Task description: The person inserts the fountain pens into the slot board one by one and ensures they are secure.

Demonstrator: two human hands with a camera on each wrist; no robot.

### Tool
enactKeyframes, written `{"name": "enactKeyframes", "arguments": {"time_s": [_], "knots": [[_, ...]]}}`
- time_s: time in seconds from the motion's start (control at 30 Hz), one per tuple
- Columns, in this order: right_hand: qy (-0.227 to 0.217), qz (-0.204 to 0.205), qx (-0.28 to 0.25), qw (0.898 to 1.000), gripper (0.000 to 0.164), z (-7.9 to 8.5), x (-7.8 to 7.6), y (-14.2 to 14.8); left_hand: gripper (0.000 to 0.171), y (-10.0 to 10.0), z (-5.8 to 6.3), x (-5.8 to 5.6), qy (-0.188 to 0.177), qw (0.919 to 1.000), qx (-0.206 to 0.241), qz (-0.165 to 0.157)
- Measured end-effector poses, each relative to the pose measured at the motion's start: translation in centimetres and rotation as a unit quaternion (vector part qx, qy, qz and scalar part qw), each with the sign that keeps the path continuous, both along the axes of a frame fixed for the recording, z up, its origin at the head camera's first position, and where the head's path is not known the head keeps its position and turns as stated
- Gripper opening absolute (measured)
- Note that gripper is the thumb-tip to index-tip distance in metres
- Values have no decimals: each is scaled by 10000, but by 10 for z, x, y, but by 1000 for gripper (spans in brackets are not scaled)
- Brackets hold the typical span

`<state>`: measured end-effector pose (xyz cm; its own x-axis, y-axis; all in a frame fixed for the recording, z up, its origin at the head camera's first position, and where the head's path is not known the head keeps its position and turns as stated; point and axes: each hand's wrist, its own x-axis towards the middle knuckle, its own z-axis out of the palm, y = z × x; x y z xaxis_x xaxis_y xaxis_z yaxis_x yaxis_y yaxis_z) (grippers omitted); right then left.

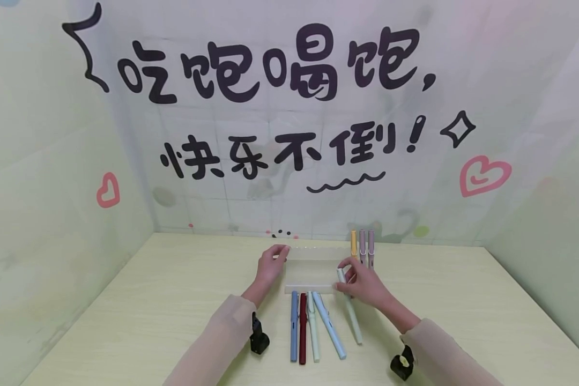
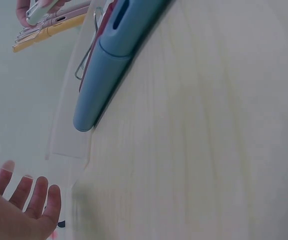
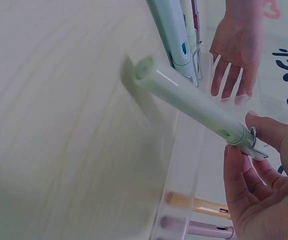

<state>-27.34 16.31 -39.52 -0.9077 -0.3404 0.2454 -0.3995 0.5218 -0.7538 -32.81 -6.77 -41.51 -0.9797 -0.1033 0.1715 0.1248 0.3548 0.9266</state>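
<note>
My right hand [image 1: 364, 283] pinches a pale green pen [image 3: 188, 102] by its capped end, near the metal clip. The pen slants toward the front, its far end close over the table in the head view. At the other end of a clear plastic pen stand [image 1: 309, 289], my left hand [image 1: 270, 266] rests its fingers by the back corner; the fingers look straight in the right wrist view. In front of the stand lie a blue pen [image 1: 294, 327], a dark red pen [image 1: 303, 329], another pale green pen [image 1: 313, 329] and a light blue pen [image 1: 330, 327].
An orange pen [image 1: 354, 243] and two purple pens [image 1: 371, 247] stand side by side behind my right hand, at the stand's right end. The pale wooden table [image 1: 173, 300] meets a printed backdrop [image 1: 251, 209] at the back, with side walls left and right.
</note>
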Motion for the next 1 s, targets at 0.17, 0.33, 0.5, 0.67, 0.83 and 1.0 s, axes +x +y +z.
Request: {"name": "enactKeyframes", "arguments": {"time_s": [0.17, 0.33, 0.5, 0.67, 0.83, 1.0], "knots": [[36, -263, -86, 9996, 36, 2, -3, -3, 30, 0, 0, 0, -18, 10000, -38, -4], [158, -399, -174, 9989, 37, 8, -7, -3, 30, 0, 0, 0, -20, 10000, -48, -8], [179, -602, -228, 9978, 37, 15, -12, -4, 29, 0, 0, -1, -26, 10000, -41, 15], [247, -835, -166, 9961, 37, 21, -17, -3, 31, 0, -1, -1, -127, 9999, -60, 23], [415, -936, -134, 9947, 38, 27, -22, -1, 31, 0, -1, -2, -165, 9998, -80, 38], [598, -1009, -85, 9931, 37, 33, -26, 1, 30, 0, -1, -2, -112, 9999, -83, 34]]}}
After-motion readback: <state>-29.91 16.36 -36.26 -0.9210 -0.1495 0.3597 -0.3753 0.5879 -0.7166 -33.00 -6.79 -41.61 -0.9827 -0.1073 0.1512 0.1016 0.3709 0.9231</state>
